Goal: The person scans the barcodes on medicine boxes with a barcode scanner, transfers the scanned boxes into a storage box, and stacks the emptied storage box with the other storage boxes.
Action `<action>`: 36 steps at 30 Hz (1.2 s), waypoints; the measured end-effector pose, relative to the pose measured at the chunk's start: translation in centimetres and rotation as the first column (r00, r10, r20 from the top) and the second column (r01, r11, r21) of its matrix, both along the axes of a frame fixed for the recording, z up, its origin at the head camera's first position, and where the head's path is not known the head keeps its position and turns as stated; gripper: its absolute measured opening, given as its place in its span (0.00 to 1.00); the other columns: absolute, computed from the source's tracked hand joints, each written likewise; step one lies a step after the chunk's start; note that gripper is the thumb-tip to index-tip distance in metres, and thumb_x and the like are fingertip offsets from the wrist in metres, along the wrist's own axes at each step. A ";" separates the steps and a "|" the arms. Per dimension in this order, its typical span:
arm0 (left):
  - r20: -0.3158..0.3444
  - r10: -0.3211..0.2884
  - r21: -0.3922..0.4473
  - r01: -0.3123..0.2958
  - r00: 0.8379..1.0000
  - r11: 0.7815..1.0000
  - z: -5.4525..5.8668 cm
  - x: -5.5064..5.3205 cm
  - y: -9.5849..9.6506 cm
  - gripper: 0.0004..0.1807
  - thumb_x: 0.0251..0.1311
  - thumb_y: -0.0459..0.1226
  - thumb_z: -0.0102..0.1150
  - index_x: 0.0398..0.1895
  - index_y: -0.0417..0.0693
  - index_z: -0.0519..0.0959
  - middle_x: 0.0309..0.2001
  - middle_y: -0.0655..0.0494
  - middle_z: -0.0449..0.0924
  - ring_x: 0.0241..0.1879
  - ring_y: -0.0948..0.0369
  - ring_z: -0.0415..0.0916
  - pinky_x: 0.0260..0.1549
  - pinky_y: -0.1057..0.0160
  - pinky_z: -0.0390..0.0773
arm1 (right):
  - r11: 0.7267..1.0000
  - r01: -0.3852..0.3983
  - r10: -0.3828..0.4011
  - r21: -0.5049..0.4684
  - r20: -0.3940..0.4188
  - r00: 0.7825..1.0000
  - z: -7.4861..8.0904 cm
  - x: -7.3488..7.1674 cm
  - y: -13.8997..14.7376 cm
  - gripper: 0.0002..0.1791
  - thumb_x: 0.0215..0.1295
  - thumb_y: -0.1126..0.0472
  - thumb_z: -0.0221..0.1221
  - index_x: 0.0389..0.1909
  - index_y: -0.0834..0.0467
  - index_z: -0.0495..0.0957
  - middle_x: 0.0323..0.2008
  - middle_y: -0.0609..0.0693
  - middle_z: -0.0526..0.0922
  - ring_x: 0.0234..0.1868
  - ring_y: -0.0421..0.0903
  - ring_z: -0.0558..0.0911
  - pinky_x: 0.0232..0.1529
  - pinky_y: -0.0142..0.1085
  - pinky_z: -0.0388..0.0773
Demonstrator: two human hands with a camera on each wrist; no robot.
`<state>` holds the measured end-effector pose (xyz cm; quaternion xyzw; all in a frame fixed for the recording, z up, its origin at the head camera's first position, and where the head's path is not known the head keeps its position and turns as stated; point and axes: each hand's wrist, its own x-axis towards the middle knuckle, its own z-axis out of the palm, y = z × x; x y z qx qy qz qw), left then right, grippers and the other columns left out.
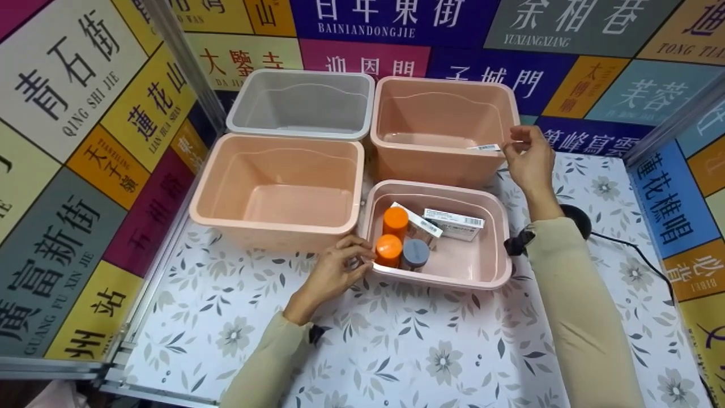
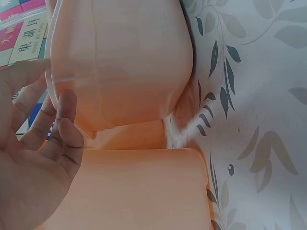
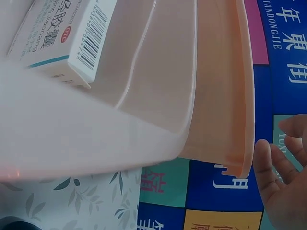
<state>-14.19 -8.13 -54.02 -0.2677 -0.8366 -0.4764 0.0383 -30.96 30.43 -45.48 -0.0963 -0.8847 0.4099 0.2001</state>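
The left hand (image 1: 340, 266) pinches the left rim of the shallow tub (image 1: 470, 260), seemingly steadying its bottles (image 1: 388, 249) and cartons (image 1: 453, 220), while the right hand (image 1: 531, 161), loosely bent and holding nothing, hovers behind the tub, beside the pink bin (image 1: 430, 167) containing a white box (image 1: 486, 148).

That white tabletop (image 1: 416, 360), printed with grey flowers and leaves, carries a grey plastic tub (image 1: 300, 107), three peach tubs (image 1: 277, 235) and a black object (image 1: 576, 220) trailing a cable (image 1: 626, 241).
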 end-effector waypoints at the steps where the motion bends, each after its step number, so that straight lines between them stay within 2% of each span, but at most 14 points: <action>1: -0.001 -0.001 0.002 0.001 1.000 1.000 0.0 0.0 0.0 0.08 0.61 0.36 0.67 0.41 0.42 0.86 0.51 0.52 0.81 0.42 0.57 0.82 0.43 0.51 0.84 | 1.000 0.000 0.000 0.000 0.001 1.000 0.0 0.0 0.0 0.17 0.64 0.62 0.60 0.54 0.57 0.79 0.50 0.55 0.83 0.49 0.46 0.84 0.46 0.25 0.73; 4: 0.000 -0.002 0.005 0.002 1.000 1.000 0.0 0.0 0.0 0.08 0.61 0.36 0.67 0.41 0.42 0.86 0.51 0.51 0.81 0.44 0.57 0.82 0.44 0.51 0.84 | 1.000 -0.005 0.005 0.004 -0.010 1.000 -0.1 0.0 0.1 0.17 0.64 0.62 0.60 0.54 0.58 0.79 0.50 0.55 0.83 0.48 0.47 0.84 0.50 0.31 0.77; 7: 0.005 -0.003 0.010 0.003 1.000 1.000 -0.1 -0.1 0.0 0.08 0.61 0.35 0.67 0.41 0.42 0.86 0.51 0.52 0.81 0.45 0.56 0.82 0.45 0.52 0.84 | 1.000 -0.006 0.006 0.006 -0.021 1.000 -0.1 0.2 0.2 0.17 0.64 0.63 0.60 0.54 0.58 0.79 0.50 0.56 0.83 0.48 0.47 0.84 0.51 0.34 0.77; 11: 0.003 0.002 0.002 -0.002 1.000 1.000 0.0 -0.1 0.0 0.08 0.60 0.35 0.68 0.41 0.43 0.86 0.51 0.52 0.81 0.46 0.57 0.82 0.46 0.54 0.83 | 1.000 -0.004 0.004 -0.004 -0.022 1.000 0.0 0.5 0.3 0.16 0.65 0.63 0.60 0.54 0.57 0.79 0.50 0.55 0.83 0.44 0.41 0.83 0.47 0.25 0.75; 13: 0.002 0.006 -0.009 -0.006 1.000 1.000 0.0 -0.1 0.0 0.08 0.60 0.35 0.68 0.41 0.43 0.86 0.51 0.53 0.81 0.47 0.57 0.82 0.48 0.58 0.83 | 1.000 -0.007 0.007 -0.010 -0.022 1.000 0.0 0.7 0.3 0.16 0.65 0.62 0.60 0.54 0.58 0.79 0.50 0.55 0.83 0.43 0.39 0.82 0.47 0.25 0.75; 17: 0.011 0.004 -0.011 -0.004 1.000 1.000 0.0 -0.1 0.0 0.08 0.60 0.35 0.68 0.41 0.43 0.86 0.51 0.53 0.81 0.46 0.58 0.82 0.48 0.57 0.83 | 1.000 -0.008 0.008 -0.017 -0.014 1.000 0.0 1.0 0.5 0.16 0.66 0.60 0.61 0.54 0.57 0.79 0.51 0.54 0.84 0.43 0.35 0.81 0.45 0.23 0.75; 20: 0.015 0.003 -0.006 -0.003 1.000 1.000 0.0 -0.1 0.0 0.08 0.60 0.34 0.67 0.41 0.44 0.86 0.51 0.53 0.81 0.45 0.57 0.82 0.46 0.54 0.83 | 1.000 -0.007 0.007 -0.029 -0.013 1.000 0.0 1.2 0.5 0.16 0.66 0.59 0.61 0.54 0.56 0.79 0.49 0.51 0.83 0.41 0.32 0.80 0.37 0.19 0.74; 25: 0.018 0.008 -0.017 -0.007 1.000 1.000 0.0 -0.1 0.0 0.08 0.61 0.35 0.67 0.41 0.44 0.86 0.51 0.52 0.81 0.46 0.57 0.82 0.47 0.54 0.83 | 0.996 -0.032 0.028 -0.085 -0.048 0.998 0.0 1.6 0.4 0.15 0.64 0.61 0.63 0.52 0.57 0.80 0.45 0.48 0.83 0.36 0.27 0.78 0.22 0.18 0.73; 32: 0.037 0.000 -0.009 0.001 0.999 1.000 0.1 -0.1 0.0 0.08 0.61 0.36 0.67 0.42 0.42 0.86 0.52 0.51 0.81 0.45 0.56 0.81 0.47 0.51 0.83 | 0.996 -0.036 0.031 -0.080 -0.065 0.997 0.0 2.0 0.3 0.15 0.64 0.58 0.64 0.51 0.55 0.80 0.43 0.43 0.82 0.37 0.29 0.79 0.27 0.19 0.74; 36: 0.033 -0.001 0.003 0.001 0.999 1.000 0.0 0.0 0.0 0.08 0.61 0.35 0.67 0.41 0.42 0.86 0.51 0.51 0.81 0.45 0.56 0.81 0.46 0.51 0.83 | 0.994 -0.048 0.042 -0.093 -0.065 0.997 -0.1 2.3 0.2 0.16 0.64 0.56 0.65 0.51 0.55 0.80 0.43 0.42 0.82 0.37 0.29 0.79 0.25 0.20 0.75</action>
